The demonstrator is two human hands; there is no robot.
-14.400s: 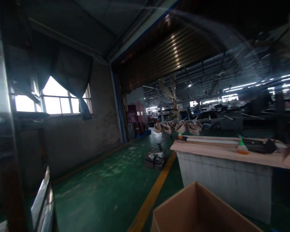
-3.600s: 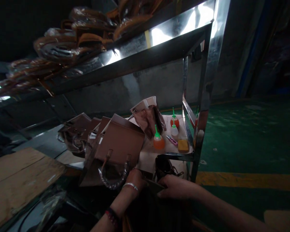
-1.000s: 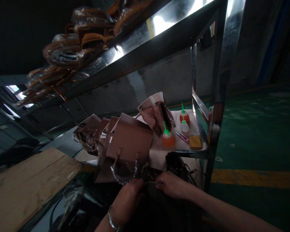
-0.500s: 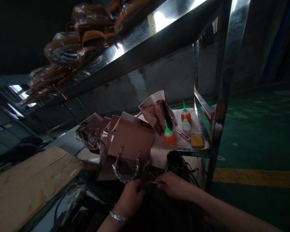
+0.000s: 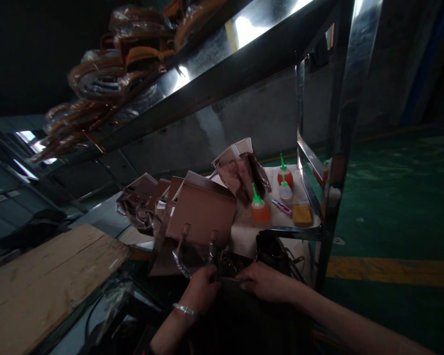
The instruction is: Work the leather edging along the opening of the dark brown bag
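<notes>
My left hand (image 5: 204, 287), with a silver bracelet at the wrist, is closed on the left part of the upper edge of a dark item (image 5: 244, 320). Farther right, my right hand (image 5: 261, 281) pinches the same edge. Shadow hides most of the dark item, so its shape is hard to make out. Just beyond my left hand stands a brown handbag (image 5: 203, 209), its handles wrapped in clear plastic and hanging toward me. Small dark straps and a dark pouch-like thing (image 5: 272, 249) lie beyond my right hand.
Bottles with green nozzles (image 5: 261, 211), a pink cutter (image 5: 282, 207) and a yellow sponge (image 5: 302, 215) rest on the covered shelf. More brown bags lean at the left. A metal post (image 5: 342, 148) rises at the right; a wooden board (image 5: 52, 281) lies at the left.
My left hand has moved slightly up along the dark item's edge, and the edge between my hands now looks straighter. My right hand has barely moved.
</notes>
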